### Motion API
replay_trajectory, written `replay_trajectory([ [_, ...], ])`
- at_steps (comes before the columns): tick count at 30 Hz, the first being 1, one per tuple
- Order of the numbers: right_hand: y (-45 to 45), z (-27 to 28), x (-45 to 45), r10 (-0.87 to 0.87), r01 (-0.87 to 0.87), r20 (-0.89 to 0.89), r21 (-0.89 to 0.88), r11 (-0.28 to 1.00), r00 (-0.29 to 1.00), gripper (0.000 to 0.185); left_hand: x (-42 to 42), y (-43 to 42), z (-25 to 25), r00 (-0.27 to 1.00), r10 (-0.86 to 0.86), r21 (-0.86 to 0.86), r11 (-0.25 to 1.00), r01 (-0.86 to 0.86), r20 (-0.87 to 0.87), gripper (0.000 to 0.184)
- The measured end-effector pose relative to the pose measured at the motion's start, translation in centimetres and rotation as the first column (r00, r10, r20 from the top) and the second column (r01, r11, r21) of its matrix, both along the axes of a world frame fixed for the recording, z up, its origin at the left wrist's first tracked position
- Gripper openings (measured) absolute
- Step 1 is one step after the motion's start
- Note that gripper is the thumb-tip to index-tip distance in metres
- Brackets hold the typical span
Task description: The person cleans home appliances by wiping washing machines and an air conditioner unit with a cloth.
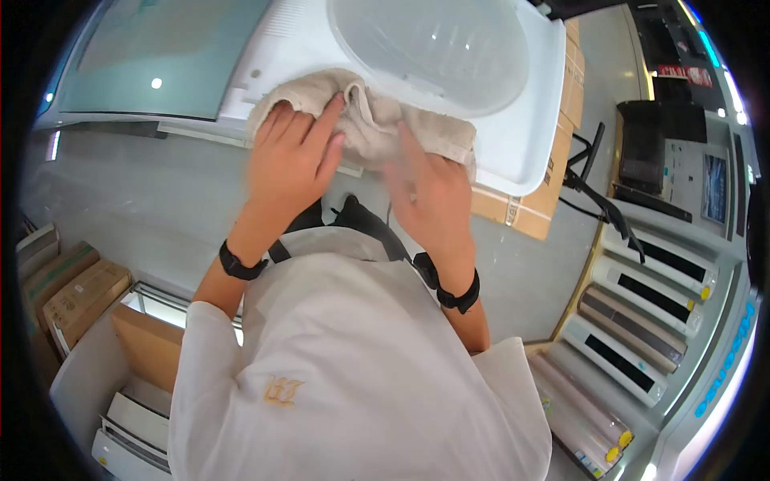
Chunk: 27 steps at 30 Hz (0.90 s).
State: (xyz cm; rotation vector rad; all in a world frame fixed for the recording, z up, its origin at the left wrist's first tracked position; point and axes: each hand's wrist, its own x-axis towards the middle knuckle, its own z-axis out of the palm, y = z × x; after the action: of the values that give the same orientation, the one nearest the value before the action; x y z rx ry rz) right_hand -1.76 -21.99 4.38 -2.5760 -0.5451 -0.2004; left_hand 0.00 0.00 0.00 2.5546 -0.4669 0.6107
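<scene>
A crumpled beige towel lies along the near edge of a white plastic panel with a large oval translucent cover. My left hand grips the towel's left part, its fingertips partly sunk in the folds and its thumb pointing inward. At the right part, my right hand has some fingers tucked into the cloth, where they are hidden. Its index finger and thumb reach out toward the middle, smeared by motion. A black band circles each wrist.
A bluish glossy panel adjoins the white one on the left. Cardboard shows beneath the white panel. Black metal legs stand to the right, near a rack of long white units. Cardboard boxes stand at lower left.
</scene>
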Motion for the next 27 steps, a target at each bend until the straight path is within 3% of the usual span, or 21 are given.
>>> replay_trajectory([
  [5, 3.5, 0.5, 1.6, 0.126, -0.129, 0.064, 0.041, 0.991, 0.99, 0.055, 0.7, 1.5, -0.4, 0.991, 0.081, -0.105, 0.992, -0.07, 0.106, 0.044],
  [6, 5.5, -0.4, 2.4, 0.134, -0.143, 0.09, 0.097, 0.985, 0.987, 0.056, 1.5, 3.8, 0.3, 0.984, 0.076, -0.027, 0.997, -0.073, 0.162, 0.043],
  [12, 8.7, -1.0, 4.1, 0.189, -0.185, 0.102, -0.048, 0.982, 0.977, 0.057, 2.0, 4.4, -1.2, 0.964, 0.117, -0.071, 0.992, -0.103, 0.239, 0.036],
  [15, 8.4, -1.5, 3.7, 0.212, -0.213, 0.236, -0.023, 0.977, 0.948, 0.054, 1.5, 4.7, -1.1, 0.962, 0.106, -0.069, 0.993, -0.091, 0.251, 0.04],
  [18, 5.3, -1.1, 1.7, 0.123, -0.121, 0.129, -0.022, 0.992, 0.984, 0.052, -0.2, 4.5, -0.4, 0.99, 0.033, -0.059, 0.998, -0.025, 0.137, 0.046],
  [21, 0.7, 0.2, 0.4, -0.077, 0.075, -0.035, -0.073, 0.995, 0.996, 0.044, -0.6, 3.7, 0.5, 0.993, -0.096, -0.009, 0.995, 0.097, 0.062, 0.052],
  [24, -2.1, 0.1, 1.4, -0.16, 0.16, -0.038, -0.016, 0.987, 0.986, 0.046, 0.5, 1.0, 0.1, 0.969, -0.196, -0.107, 0.971, 0.212, 0.149, 0.059],
  [27, -1.8, 0.0, 1.4, -0.217, 0.216, -0.05, -0.015, 0.976, 0.975, 0.046, 1.2, -1.3, 0.3, 0.983, -0.166, -0.113, 0.978, 0.174, 0.077, 0.067],
])
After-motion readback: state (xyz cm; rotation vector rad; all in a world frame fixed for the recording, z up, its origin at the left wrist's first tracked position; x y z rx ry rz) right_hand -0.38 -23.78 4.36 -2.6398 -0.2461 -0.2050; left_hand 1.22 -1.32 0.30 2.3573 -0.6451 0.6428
